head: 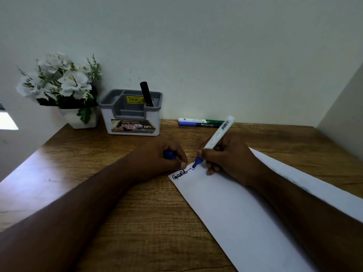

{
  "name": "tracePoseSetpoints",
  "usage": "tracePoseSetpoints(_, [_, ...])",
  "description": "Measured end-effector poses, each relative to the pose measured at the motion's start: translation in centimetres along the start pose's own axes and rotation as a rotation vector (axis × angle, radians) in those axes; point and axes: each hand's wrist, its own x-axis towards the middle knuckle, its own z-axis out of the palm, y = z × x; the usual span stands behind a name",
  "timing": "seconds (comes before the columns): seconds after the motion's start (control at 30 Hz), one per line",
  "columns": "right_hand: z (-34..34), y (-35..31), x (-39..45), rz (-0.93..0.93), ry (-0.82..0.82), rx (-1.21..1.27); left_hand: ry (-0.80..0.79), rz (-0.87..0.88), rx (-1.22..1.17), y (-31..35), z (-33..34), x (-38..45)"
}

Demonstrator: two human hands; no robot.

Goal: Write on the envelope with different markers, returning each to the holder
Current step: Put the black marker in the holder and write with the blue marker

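Note:
A long white envelope lies slanted on the wooden desk, with black handwriting at its far left corner. My right hand grips a white marker with a blue tip, its tip touching the envelope just right of the writing. My left hand rests on the desk beside that corner, curled around the marker's blue cap. A grey and white holder stands at the back with a black marker upright in it. Two more markers lie on the desk to its right.
A white pot of white artificial flowers stands left of the holder against the wall. A white side panel closes the desk on the right. The desk's left edge runs diagonally, with a bright patch of light on it.

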Motion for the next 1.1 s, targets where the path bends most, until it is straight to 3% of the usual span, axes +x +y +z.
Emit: tracePoseSetpoints(1.1, [0.05, 0.25, 0.20, 0.080, 0.139, 0.047, 0.002, 0.003, 0.000, -0.29, 0.02, 0.08])
